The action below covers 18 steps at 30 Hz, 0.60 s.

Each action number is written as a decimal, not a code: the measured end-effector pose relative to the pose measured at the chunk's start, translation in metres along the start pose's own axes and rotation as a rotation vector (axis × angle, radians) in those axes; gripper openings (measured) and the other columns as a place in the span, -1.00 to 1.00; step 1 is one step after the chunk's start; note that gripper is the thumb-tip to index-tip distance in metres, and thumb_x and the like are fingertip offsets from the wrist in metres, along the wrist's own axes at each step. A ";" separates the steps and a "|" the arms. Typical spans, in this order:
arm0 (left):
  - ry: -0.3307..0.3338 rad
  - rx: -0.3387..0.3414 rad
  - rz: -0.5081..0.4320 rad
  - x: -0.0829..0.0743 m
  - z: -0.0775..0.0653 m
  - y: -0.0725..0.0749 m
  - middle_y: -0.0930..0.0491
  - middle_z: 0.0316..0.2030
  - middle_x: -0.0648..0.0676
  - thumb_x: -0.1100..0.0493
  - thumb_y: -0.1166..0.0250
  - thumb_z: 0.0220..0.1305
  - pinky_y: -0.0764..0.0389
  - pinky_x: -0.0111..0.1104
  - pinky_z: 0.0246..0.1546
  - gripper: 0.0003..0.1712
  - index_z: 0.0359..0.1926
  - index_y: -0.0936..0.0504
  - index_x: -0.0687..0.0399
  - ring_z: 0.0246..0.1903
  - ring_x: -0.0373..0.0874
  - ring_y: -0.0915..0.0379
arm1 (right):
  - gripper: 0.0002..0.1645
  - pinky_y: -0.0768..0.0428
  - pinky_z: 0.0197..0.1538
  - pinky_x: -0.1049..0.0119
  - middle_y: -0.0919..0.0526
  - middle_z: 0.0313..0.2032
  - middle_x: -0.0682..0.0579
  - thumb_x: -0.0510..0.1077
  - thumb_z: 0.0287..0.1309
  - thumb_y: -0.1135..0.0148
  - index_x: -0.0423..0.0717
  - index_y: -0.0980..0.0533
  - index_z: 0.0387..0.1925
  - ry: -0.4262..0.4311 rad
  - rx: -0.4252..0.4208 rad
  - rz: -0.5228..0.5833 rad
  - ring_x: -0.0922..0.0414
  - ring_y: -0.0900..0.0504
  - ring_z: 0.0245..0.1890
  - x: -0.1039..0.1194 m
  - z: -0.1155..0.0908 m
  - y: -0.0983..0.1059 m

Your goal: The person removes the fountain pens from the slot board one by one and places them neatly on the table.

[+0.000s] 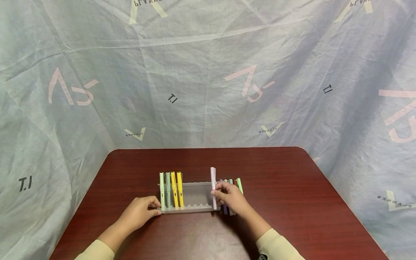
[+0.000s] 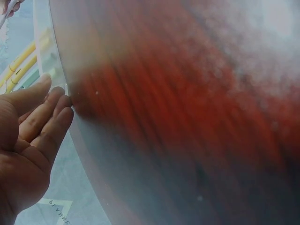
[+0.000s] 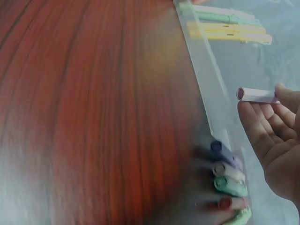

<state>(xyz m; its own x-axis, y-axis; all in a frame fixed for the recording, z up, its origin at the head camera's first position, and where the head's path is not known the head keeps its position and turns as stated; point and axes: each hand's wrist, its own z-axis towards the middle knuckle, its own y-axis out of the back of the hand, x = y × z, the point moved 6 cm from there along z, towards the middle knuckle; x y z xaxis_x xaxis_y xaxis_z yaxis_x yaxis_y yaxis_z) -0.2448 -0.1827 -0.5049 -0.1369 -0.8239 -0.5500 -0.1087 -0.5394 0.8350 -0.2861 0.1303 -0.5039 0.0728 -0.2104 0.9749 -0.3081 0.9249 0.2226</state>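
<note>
A clear plastic pen rack [image 1: 199, 195] lies on the table. Toward its left end sit a pale green pen [image 1: 162, 189], a grey-green pen [image 1: 168, 189] and two yellow pens [image 1: 180, 189], side by side in the notches. My left hand [image 1: 139, 212] grips the rack's left front corner between thumb and fingers. Above the rack's right end, my right hand [image 1: 232, 198] pinches a pale pink pen [image 1: 213, 177] between thumb and fingers. In the right wrist view, the pink pen's round end [image 3: 241, 93] points out over the rack, apart from the yellow pens.
Several more pens lie just right of the rack, partly hidden by my right hand: a purple one [image 3: 221, 149], a pale one, a green one [image 3: 229, 185], a red one [image 3: 232, 203] and a light green one [image 1: 239, 185]. Grey printed cloth [image 1: 204, 90] hangs behind the reddish-brown table [image 1: 292, 216].
</note>
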 end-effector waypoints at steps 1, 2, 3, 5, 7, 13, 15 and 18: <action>0.000 0.001 0.000 0.000 0.000 0.000 -0.62 -0.42 -0.29 0.12 -0.49 0.08 -0.56 -0.30 -0.24 -0.81 -0.37 -0.62 -0.27 -0.32 -0.34 -0.55 | -0.73 -0.71 -0.29 0.06 -0.61 -0.35 -0.13 -0.14 0.24 -0.32 -0.30 -0.52 -0.20 0.000 -0.006 -0.005 0.08 -0.67 -0.42 0.000 -0.001 0.004; -0.001 0.001 0.000 0.000 0.000 0.000 -0.62 -0.42 -0.29 0.12 -0.49 0.08 -0.56 -0.30 -0.25 -0.81 -0.37 -0.62 -0.27 -0.32 -0.34 -0.54 | -0.72 -0.71 -0.28 0.03 -0.61 -0.33 -0.15 -0.14 0.24 -0.32 -0.31 -0.52 -0.19 -0.001 -0.012 -0.007 0.06 -0.67 -0.41 0.000 -0.003 0.008; 0.000 0.000 0.000 0.000 0.000 0.000 -0.62 -0.42 -0.29 0.12 -0.49 0.08 -0.56 -0.30 -0.25 -0.81 -0.37 -0.62 -0.27 -0.32 -0.34 -0.54 | -0.72 -0.71 -0.29 0.02 -0.61 -0.32 -0.17 -0.14 0.25 -0.31 -0.32 -0.52 -0.18 0.001 -0.019 -0.010 0.02 -0.68 -0.41 0.001 -0.004 0.011; -0.001 -0.003 -0.001 -0.001 -0.001 0.000 -0.61 -0.42 -0.28 0.12 -0.49 0.08 -0.56 -0.30 -0.25 -0.81 -0.38 -0.63 -0.26 -0.32 -0.33 -0.54 | -0.72 -0.70 -0.29 -0.03 -0.62 -0.31 -0.20 -0.15 0.25 -0.30 -0.33 -0.53 -0.17 0.002 -0.034 -0.020 -0.05 -0.70 -0.42 0.000 -0.006 0.019; 0.003 -0.005 -0.004 -0.001 -0.001 0.001 -0.62 -0.42 -0.28 0.12 -0.49 0.08 -0.56 -0.30 -0.25 -0.81 -0.38 -0.63 -0.27 -0.32 -0.33 -0.54 | -0.72 -0.70 -0.29 -0.04 -0.63 -0.29 -0.21 -0.15 0.26 -0.30 -0.32 -0.54 -0.16 0.003 -0.049 -0.037 -0.08 -0.70 -0.41 -0.001 -0.008 0.027; 0.006 -0.008 -0.003 -0.002 -0.002 0.001 -0.62 -0.42 -0.29 0.12 -0.49 0.08 -0.56 -0.30 -0.25 -0.81 -0.38 -0.62 -0.27 -0.32 -0.33 -0.55 | -0.70 -0.71 -0.29 0.04 -0.64 -0.29 -0.21 -0.13 0.26 -0.30 -0.32 -0.54 -0.15 -0.013 -0.089 -0.052 0.08 -0.69 -0.39 -0.008 -0.012 0.049; 0.005 -0.009 -0.002 -0.002 -0.002 0.001 -0.62 -0.42 -0.28 0.12 -0.49 0.08 -0.56 -0.30 -0.25 -0.81 -0.38 -0.62 -0.27 -0.32 -0.33 -0.55 | -0.69 -0.72 -0.29 0.07 -0.64 -0.26 -0.26 -0.14 0.26 -0.30 -0.35 -0.53 -0.13 -0.022 -0.103 -0.039 0.10 -0.69 -0.38 -0.011 -0.013 0.056; 0.007 -0.007 -0.005 -0.002 -0.002 0.001 -0.63 -0.42 -0.28 0.13 -0.49 0.08 -0.56 -0.30 -0.25 -0.81 -0.37 -0.63 -0.26 -0.32 -0.33 -0.55 | -0.65 -0.72 -0.28 0.08 -0.64 -0.24 -0.31 -0.14 0.26 -0.30 -0.38 -0.53 -0.10 -0.038 -0.121 -0.024 0.09 -0.70 -0.38 -0.015 -0.015 0.066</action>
<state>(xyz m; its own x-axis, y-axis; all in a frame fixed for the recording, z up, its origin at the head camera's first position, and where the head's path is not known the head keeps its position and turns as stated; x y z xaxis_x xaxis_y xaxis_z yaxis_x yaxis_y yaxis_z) -0.2429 -0.1819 -0.5031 -0.1294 -0.8225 -0.5538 -0.1019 -0.5445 0.8325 -0.2933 0.1989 -0.5037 0.0426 -0.2430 0.9691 -0.1899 0.9503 0.2466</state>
